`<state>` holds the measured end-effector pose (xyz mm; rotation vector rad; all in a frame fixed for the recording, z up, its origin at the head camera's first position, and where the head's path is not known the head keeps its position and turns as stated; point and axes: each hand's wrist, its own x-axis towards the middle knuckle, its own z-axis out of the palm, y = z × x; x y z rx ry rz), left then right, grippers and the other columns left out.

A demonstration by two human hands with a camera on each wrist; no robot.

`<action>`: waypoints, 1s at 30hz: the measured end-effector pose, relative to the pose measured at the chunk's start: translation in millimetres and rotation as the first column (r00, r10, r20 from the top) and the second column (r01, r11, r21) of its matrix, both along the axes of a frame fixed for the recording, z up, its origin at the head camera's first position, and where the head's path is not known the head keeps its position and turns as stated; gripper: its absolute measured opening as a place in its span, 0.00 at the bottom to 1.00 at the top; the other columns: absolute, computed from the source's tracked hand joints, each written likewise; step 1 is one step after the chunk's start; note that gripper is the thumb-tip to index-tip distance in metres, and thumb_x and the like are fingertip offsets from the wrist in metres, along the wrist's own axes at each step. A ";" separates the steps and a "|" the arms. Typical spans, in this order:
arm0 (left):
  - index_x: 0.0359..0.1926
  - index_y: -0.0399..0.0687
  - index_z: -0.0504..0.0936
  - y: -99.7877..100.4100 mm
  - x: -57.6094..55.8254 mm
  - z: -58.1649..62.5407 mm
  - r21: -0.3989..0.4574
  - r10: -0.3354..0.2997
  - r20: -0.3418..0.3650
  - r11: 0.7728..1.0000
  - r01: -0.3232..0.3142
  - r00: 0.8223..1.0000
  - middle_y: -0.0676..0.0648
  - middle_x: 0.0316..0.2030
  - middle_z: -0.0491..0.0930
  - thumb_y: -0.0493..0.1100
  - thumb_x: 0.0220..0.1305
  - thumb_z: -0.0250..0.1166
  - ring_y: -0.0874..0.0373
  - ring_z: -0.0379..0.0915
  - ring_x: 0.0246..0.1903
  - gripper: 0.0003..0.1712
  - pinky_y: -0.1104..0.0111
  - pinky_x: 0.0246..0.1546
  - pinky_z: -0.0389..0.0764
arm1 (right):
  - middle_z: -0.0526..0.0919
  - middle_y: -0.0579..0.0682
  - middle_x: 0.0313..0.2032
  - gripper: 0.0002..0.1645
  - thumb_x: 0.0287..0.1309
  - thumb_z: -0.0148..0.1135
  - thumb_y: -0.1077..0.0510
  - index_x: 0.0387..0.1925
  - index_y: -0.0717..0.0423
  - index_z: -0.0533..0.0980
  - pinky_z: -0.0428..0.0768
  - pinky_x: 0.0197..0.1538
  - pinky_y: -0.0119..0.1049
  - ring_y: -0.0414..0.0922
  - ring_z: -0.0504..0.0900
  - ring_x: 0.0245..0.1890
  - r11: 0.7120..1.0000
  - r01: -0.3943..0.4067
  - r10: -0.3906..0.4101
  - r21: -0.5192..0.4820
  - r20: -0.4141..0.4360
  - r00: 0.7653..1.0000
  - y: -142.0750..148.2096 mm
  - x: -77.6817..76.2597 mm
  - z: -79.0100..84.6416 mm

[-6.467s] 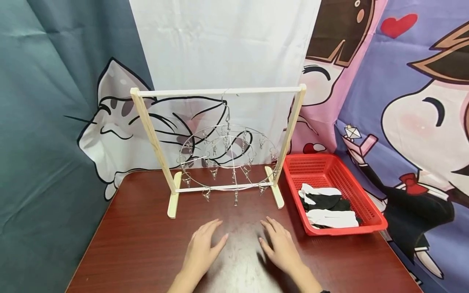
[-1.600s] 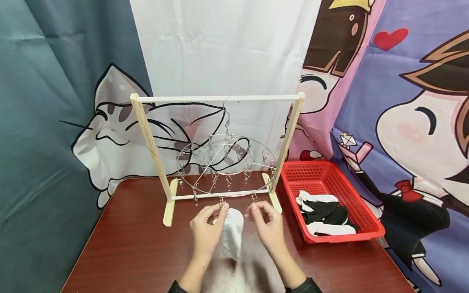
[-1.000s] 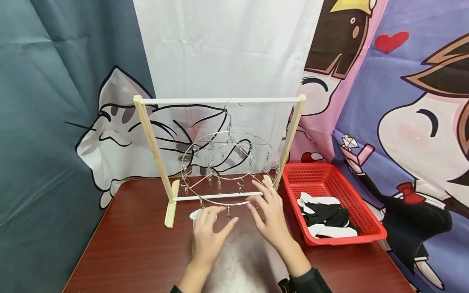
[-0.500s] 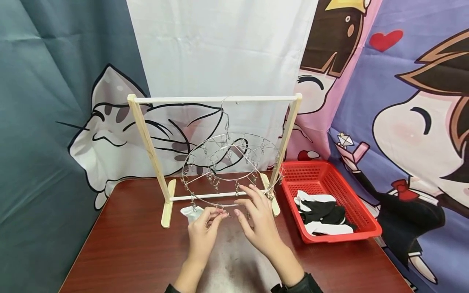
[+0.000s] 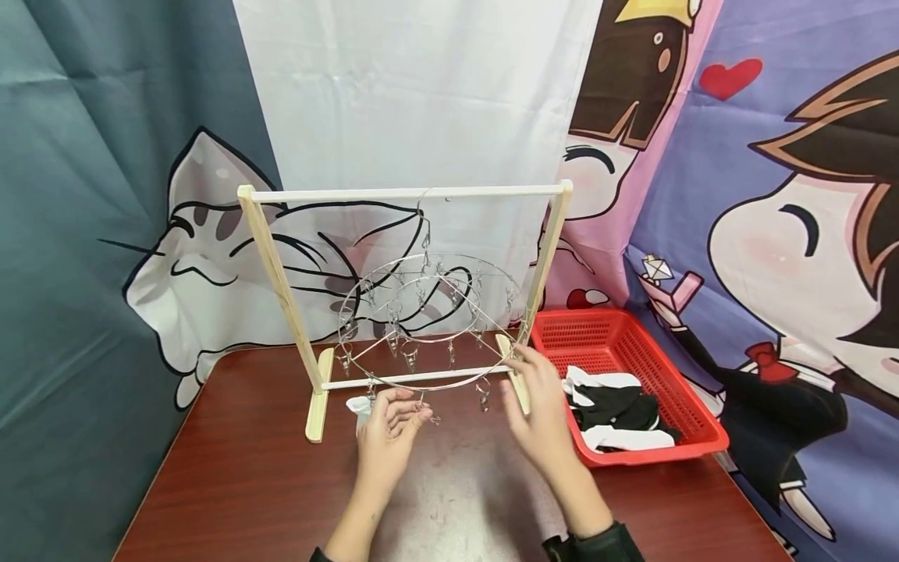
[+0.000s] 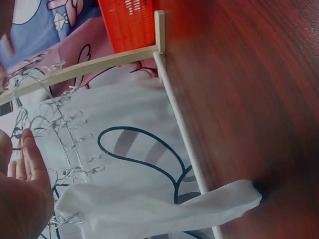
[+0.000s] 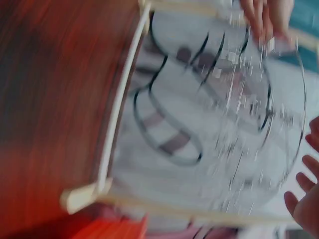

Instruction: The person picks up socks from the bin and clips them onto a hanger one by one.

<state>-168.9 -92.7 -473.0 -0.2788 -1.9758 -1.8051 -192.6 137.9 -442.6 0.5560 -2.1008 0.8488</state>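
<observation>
A round wire sock hanger (image 5: 430,320) with several metal clips hangs by its hook. At the front of the ring my left hand (image 5: 385,437) holds a clip (image 5: 421,403) between thumb and fingers; the left wrist view shows the hand (image 6: 25,189) at the wires too. Just left of that hand a white sock (image 5: 360,409) dangles from a neighbouring clip, mostly hidden by the hand. The left wrist view shows this sock (image 6: 159,209) at length. My right hand (image 5: 544,414), fingers spread and holding nothing, is beside the ring's right side, near the basket.
The hanger is on a wooden rack (image 5: 410,193) with two feet on the brown table (image 5: 267,484). To the right stands a red plastic basket (image 5: 691,398) containing white and black socks (image 5: 625,410). Printed cloth (image 5: 435,94) closes off the back and sides.
The white sock, earlier in front between my hands, now hangs left of my left hand as the hanger has turned. My left hand took hold of another clip; my right hand moved right, off the ring.
</observation>
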 end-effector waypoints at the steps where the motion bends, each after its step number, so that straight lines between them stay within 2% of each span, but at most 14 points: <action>1: 0.52 0.34 0.77 -1.2 0.2 0.8 -0.005 -0.004 0.031 1.000 0.004 1.000 0.42 0.38 0.88 0.35 0.60 0.73 0.58 0.85 0.40 0.20 0.74 0.43 0.84 | 0.76 0.60 0.62 0.17 0.59 0.62 0.65 0.51 0.63 0.78 0.67 0.59 0.62 0.61 0.72 0.63 0.998 0.062 -0.062 -0.018 0.018 0.998 11.4 -3.8 -4.8; 3: 0.55 0.33 0.78 -3.5 -0.3 1.7 -0.030 -0.003 0.079 1.000 0.005 0.997 0.42 0.39 0.87 0.36 0.62 0.72 0.57 0.85 0.40 0.21 0.74 0.45 0.84 | 0.78 0.63 0.58 0.17 0.57 0.62 0.67 0.50 0.66 0.78 0.70 0.52 0.63 0.64 0.74 0.59 0.979 0.205 -0.203 -0.013 0.098 0.974 35.6 -10.9 -16.7; 4: 0.55 0.33 0.79 -4.8 -0.9 2.1 -0.051 -0.001 0.099 0.999 0.006 0.995 0.42 0.40 0.87 0.36 0.64 0.71 0.57 0.85 0.41 0.21 0.74 0.46 0.83 | 0.79 0.64 0.56 0.18 0.55 0.61 0.68 0.49 0.67 0.77 0.71 0.49 0.64 0.65 0.74 0.57 0.962 0.272 -0.271 0.015 0.161 0.949 48.0 -13.6 -22.9; 5: 0.55 0.33 0.81 -6.0 -1.1 2.9 -0.078 0.001 0.110 0.997 0.008 0.994 0.42 0.40 0.87 0.37 0.65 0.70 0.56 0.85 0.41 0.20 0.74 0.47 0.83 | 0.79 0.65 0.55 0.18 0.55 0.61 0.68 0.49 0.67 0.77 0.71 0.46 0.64 0.67 0.74 0.56 0.943 0.328 -0.333 0.061 0.241 0.912 60.1 -15.5 -28.9; 7: 0.53 0.33 0.83 -7.8 -1.8 4.0 -0.150 0.015 0.118 0.989 0.003 0.993 0.42 0.40 0.87 0.37 0.66 0.69 0.54 0.85 0.40 0.17 0.73 0.46 0.84 | 0.78 0.67 0.54 0.20 0.54 0.60 0.68 0.50 0.68 0.76 0.72 0.45 0.66 0.69 0.74 0.55 0.909 0.370 -0.417 0.191 0.413 0.810 83.8 -18.4 -39.9; 9: 0.49 0.34 0.84 -8.9 -2.2 4.6 -0.234 0.039 0.101 0.972 -0.015 0.994 0.42 0.39 0.87 0.37 0.66 0.69 0.52 0.85 0.38 0.14 0.72 0.42 0.85 | 0.77 0.68 0.55 0.24 0.52 0.60 0.68 0.53 0.69 0.75 0.73 0.46 0.68 0.71 0.73 0.54 0.888 0.328 -0.459 0.323 0.559 0.691 105.0 -21.5 -49.3; 11: 0.46 0.35 0.85 -9.3 -1.6 5.2 -0.314 0.068 0.076 0.949 -0.041 0.995 0.43 0.38 0.87 0.38 0.66 0.69 0.53 0.86 0.36 0.12 0.71 0.39 0.85 | 0.76 0.70 0.57 0.28 0.50 0.61 0.68 0.56 0.70 0.75 0.75 0.49 0.68 0.71 0.74 0.56 0.885 0.243 -0.460 0.397 0.664 0.590 122.3 -25.2 -56.5; 13: 0.43 0.37 0.85 -9.1 -1.3 5.4 -0.363 0.087 0.059 0.930 -0.059 0.994 0.44 0.36 0.88 0.39 0.65 0.69 0.53 0.86 0.34 0.10 0.71 0.37 0.86 | 0.77 0.71 0.56 0.30 0.47 0.63 0.68 0.57 0.69 0.75 0.77 0.49 0.66 0.69 0.77 0.54 0.893 0.171 -0.441 0.417 0.728 0.525 134.7 -29.8 -62.4; 15: 0.41 0.39 0.85 -8.5 -1.0 5.7 -0.383 0.099 0.060 0.921 -0.069 0.993 0.46 0.34 0.88 0.40 0.65 0.70 0.56 0.85 0.33 0.09 0.71 0.35 0.85 | 0.81 0.69 0.52 0.29 0.44 0.65 0.69 0.53 0.67 0.79 0.79 0.45 0.62 0.65 0.81 0.49 0.901 0.142 -0.423 0.410 0.759 0.495 142.2 -34.0 -67.4; 17: 0.39 0.41 0.85 -7.7 -0.7 6.1 -0.380 0.104 0.065 0.922 -0.071 0.992 0.49 0.31 0.87 0.42 0.63 0.71 0.58 0.84 0.31 0.08 0.72 0.33 0.84 | 0.84 0.66 0.45 0.21 0.44 0.66 0.68 0.46 0.63 0.82 0.80 0.40 0.58 0.60 0.83 0.42 0.904 0.148 -0.418 0.401 0.759 0.499 145.5 -36.3 -70.1; 19: 0.37 0.43 0.86 -6.8 -0.1 6.4 -0.361 0.102 0.065 0.930 -0.072 0.993 0.50 0.29 0.87 0.42 0.62 0.72 0.58 0.84 0.29 0.07 0.73 0.31 0.83 | 0.86 0.62 0.39 0.13 0.47 0.68 0.67 0.39 0.59 0.84 0.79 0.35 0.56 0.56 0.83 0.37 0.899 0.184 -0.430 0.397 0.729 0.532 146.1 -36.6 -70.9; 24: 0.35 0.41 0.87 -5.2 1.3 5.5 -0.289 0.093 0.035 0.954 -0.080 0.995 0.49 0.25 0.87 0.39 0.61 0.73 0.61 0.83 0.25 0.05 0.74 0.26 0.82 | 0.87 0.61 0.36 0.06 0.56 0.69 0.64 0.37 0.60 0.83 0.76 0.38 0.60 0.63 0.82 0.39 0.883 0.337 -0.468 0.328 0.545 0.696 142.0 -32.9 -66.6; 27: 0.34 0.43 0.87 -4.8 1.3 4.2 -0.264 0.106 0.001 0.959 -0.102 0.994 0.49 0.24 0.87 0.35 0.60 0.73 0.67 0.82 0.24 0.02 0.75 0.23 0.81 | 0.86 0.65 0.38 0.08 0.63 0.63 0.66 0.43 0.65 0.80 0.74 0.42 0.63 0.67 0.82 0.40 0.912 0.380 -0.409 0.154 0.427 0.807 138.5 -32.3 -62.7; 30: 0.34 0.42 0.88 -4.9 1.5 3.7 -0.256 0.114 -0.035 0.959 -0.119 0.993 0.49 0.24 0.87 0.34 0.60 0.73 0.67 0.82 0.22 0.02 0.77 0.22 0.80 | 0.83 0.69 0.39 0.09 0.72 0.53 0.66 0.48 0.69 0.73 0.74 0.42 0.59 0.65 0.82 0.39 0.944 0.329 -0.297 -0.032 0.356 0.886 130.0 -29.5 -54.2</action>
